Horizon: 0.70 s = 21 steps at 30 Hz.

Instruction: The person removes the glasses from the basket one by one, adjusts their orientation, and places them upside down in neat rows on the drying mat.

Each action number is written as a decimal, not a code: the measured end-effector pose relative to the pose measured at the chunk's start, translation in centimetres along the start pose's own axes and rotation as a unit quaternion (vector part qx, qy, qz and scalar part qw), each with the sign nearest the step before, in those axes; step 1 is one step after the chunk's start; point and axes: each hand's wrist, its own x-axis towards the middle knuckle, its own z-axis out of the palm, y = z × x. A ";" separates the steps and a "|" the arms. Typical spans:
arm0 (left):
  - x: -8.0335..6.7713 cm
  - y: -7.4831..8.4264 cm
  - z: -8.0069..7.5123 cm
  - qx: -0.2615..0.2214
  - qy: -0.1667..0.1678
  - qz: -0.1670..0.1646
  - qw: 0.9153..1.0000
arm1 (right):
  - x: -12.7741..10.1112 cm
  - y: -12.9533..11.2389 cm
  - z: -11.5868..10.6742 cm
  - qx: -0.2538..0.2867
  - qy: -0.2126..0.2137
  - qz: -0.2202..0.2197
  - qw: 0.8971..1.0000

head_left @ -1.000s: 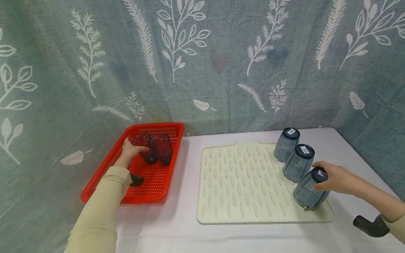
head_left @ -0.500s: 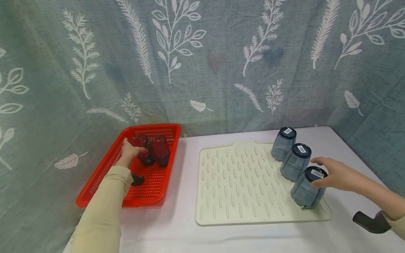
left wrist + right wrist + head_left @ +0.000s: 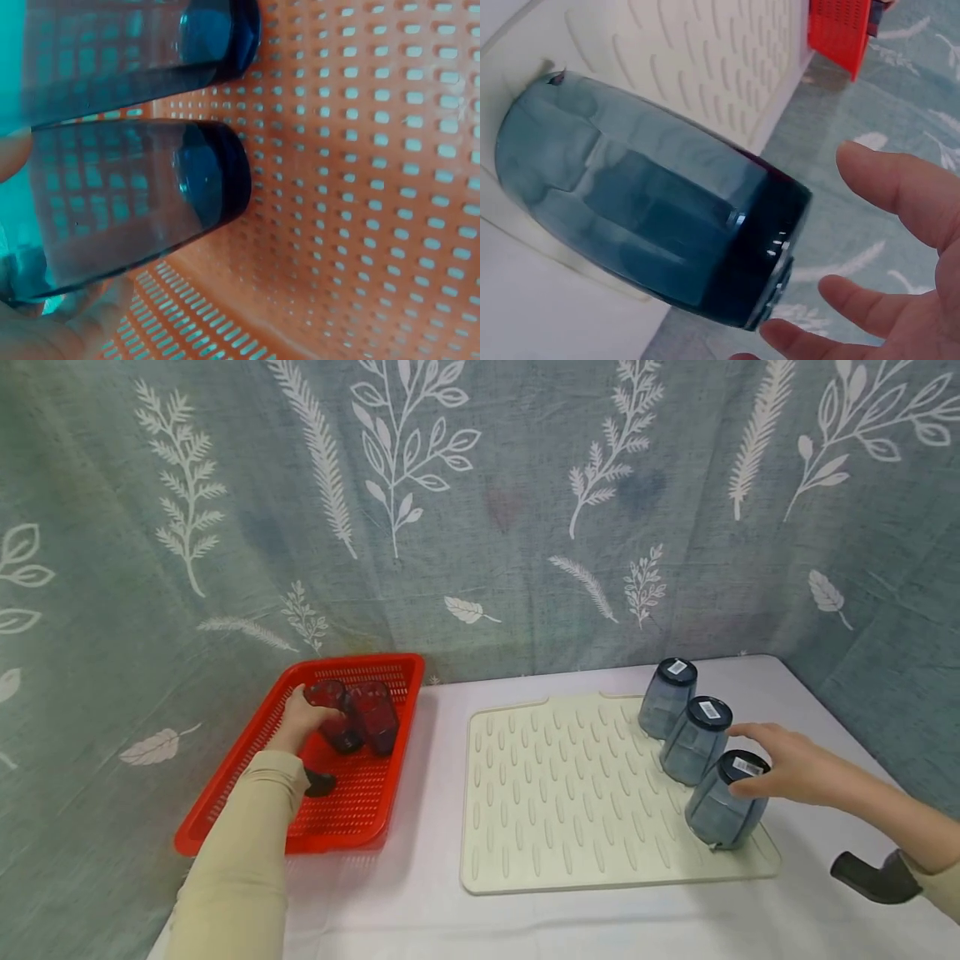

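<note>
In the red basket (image 3: 393,793), my left hand (image 3: 298,722) holds a tinted drinking glass (image 3: 142,199) near its rim. The thumb lies on one side and the fingers on the other. A second glass (image 3: 374,714) leans right beside it. At the right, three blue-grey glasses stand upside down in a row on a cream drying mat (image 3: 555,810). My right hand (image 3: 798,768) is just off the nearest of these glasses (image 3: 723,810), its thumb and fingers spread apart around the dark base (image 3: 754,255); the right wrist view shows a gap at the thumb.
The middle glass (image 3: 692,747) and the far glass (image 3: 667,702) stand close behind the nearest one. A patterned cloth (image 3: 510,527) hangs behind the white table (image 3: 420,893). The basket's raised rim surrounds my left hand.
My right hand has let go of the nearest upside-down glass and drawn back slightly to the right. My left hand stays at the glass in the basket. The head view has shifted slightly.
</note>
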 end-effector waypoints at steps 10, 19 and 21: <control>-0.2 0.1 -1.1 0.092 -0.015 0.009 0.996 | -0.1 -0.9 -1.6 -0.023 0.004 -0.021 0.999; -0.5 0.1 -1.4 0.110 0.007 -0.004 0.994 | 0.4 -1.6 -3.0 -0.024 -0.002 -0.023 0.999; -0.7 0.2 -1.5 0.106 0.009 -0.007 0.994 | 0.5 -1.8 -3.2 -0.025 -0.003 -0.023 0.999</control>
